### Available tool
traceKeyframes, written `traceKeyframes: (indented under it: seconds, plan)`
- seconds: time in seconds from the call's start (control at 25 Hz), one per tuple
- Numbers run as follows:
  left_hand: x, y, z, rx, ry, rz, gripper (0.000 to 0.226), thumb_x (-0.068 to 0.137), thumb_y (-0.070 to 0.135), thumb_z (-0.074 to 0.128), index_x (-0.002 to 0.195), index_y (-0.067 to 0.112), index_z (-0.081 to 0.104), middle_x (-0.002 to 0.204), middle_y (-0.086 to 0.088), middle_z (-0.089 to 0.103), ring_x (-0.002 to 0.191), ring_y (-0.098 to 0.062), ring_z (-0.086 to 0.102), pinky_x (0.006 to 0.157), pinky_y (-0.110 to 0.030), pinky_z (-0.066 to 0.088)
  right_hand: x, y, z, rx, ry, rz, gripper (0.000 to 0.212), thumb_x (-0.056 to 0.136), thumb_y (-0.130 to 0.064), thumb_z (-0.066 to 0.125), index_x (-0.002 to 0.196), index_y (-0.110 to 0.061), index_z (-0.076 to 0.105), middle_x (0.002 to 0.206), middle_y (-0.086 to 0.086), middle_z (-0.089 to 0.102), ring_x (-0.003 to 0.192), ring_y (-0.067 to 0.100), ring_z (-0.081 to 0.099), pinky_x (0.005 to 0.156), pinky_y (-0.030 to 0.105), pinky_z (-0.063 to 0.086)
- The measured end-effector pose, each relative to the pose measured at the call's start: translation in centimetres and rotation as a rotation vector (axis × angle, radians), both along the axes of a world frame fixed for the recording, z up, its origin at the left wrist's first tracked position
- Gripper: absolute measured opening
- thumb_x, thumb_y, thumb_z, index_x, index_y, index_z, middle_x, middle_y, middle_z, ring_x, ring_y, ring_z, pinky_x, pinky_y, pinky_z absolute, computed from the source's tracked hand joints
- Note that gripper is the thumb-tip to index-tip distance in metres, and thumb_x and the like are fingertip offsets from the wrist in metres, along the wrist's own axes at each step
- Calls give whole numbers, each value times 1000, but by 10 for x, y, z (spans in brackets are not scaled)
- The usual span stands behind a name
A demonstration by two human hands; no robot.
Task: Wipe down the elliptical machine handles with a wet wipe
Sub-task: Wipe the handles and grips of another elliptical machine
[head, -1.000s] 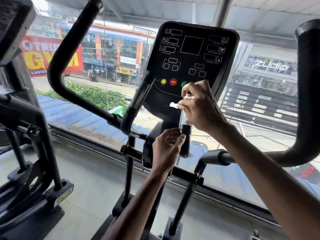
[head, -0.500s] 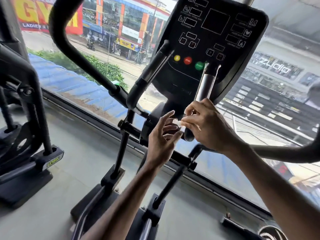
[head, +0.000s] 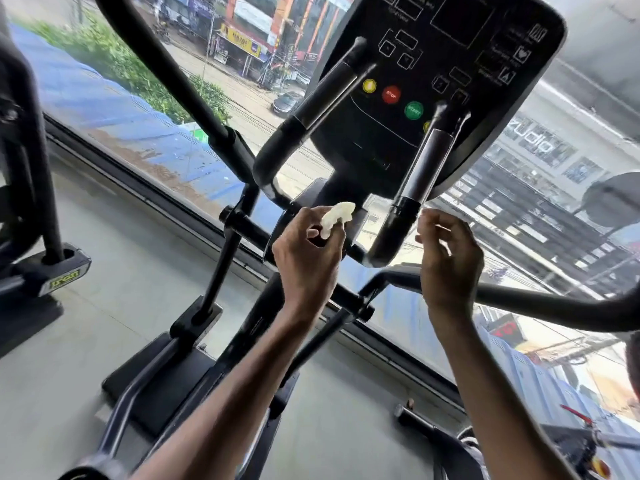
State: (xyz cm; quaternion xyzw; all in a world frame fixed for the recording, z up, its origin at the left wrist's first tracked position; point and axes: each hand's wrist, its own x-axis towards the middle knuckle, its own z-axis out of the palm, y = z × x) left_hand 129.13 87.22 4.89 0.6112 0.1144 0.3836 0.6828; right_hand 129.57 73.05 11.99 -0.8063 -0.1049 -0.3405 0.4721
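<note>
A crumpled white wet wipe point(head: 336, 216) is pinched in the fingertips of my left hand point(head: 308, 258), just below the elliptical's console point(head: 443, 64). My right hand point(head: 450, 258) hovers beside the lower end of the right inner handle point(head: 420, 174), fingers loosely curled and holding nothing. The left inner handle point(head: 311, 105) rises toward the console's left side. A long left swing handle point(head: 173, 64) and the right swing handle point(head: 554, 306) curve outward.
A large window stands right behind the machine, with a street beyond. Another black machine point(head: 31, 209) stands on the grey floor at far left. The elliptical's base and pedal arms point(head: 166, 368) lie below my forearms.
The wipe has passed from my right hand to my left. Both hands have come off the right inner handle and moved apart. The view has dropped lower.
</note>
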Motion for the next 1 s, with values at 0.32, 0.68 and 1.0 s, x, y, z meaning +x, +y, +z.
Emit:
traceKeyframes:
  seconds: [0.32,0.68,1.0]
  plan:
    - [4,-57,-28,223,-169,-107,35,92,5,63,127,7,66,108,-10,77,85,-14,75,75,-26,59,-3,14,-28,-183,-134,-109,39,85,-15,79,121,-7,66,123,3,63,106,10,67,82,34,60]
    - [15,-68,-66,274,-415,-206,38,94,-11,57,131,-8,58,141,-23,54,134,-32,53,114,-44,43,-2,7,-35,-659,-451,-215,37,90,-11,76,123,3,67,123,21,63,113,6,53,98,14,43]
    - [32,-65,-92,203,-328,-311,46,90,-14,52,134,-4,56,142,-11,54,133,-28,55,113,-36,43,-4,8,-38,-686,-423,-236,36,92,-8,72,124,5,65,126,24,62,116,18,58,101,17,43]
